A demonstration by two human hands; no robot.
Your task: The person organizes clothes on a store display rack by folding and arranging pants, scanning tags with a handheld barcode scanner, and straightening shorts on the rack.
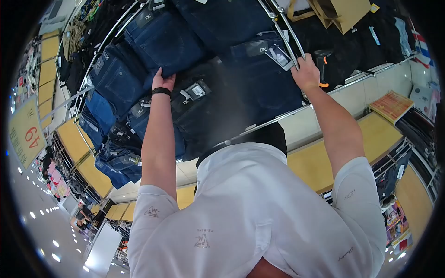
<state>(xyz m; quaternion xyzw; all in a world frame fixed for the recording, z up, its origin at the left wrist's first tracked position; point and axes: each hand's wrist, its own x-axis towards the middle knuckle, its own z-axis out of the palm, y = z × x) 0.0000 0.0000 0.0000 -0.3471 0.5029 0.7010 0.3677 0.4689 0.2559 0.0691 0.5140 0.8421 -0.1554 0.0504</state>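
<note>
My left hand (163, 82), with a black band at the wrist, is at the lower edge of a folded pair of dark blue jeans (164, 39). Its thumb and fingers grip that edge, with the fingertips partly hidden. My right hand (306, 72) is wrapped round a metal rail (288, 39) at the right side of the jeans display. Below my left hand lie dark jeans with a tag (198, 90). Between my hands, another folded pair (264, 78) bears a DK label and a white tag.
A black handheld device with orange parts (321, 65) hangs beside my right hand. A paper bag (340, 14) stands at the top right. More folded jeans (116, 76) lie at the left, near a yellow price sign (27, 132). A front rail (264, 124) crosses before my body.
</note>
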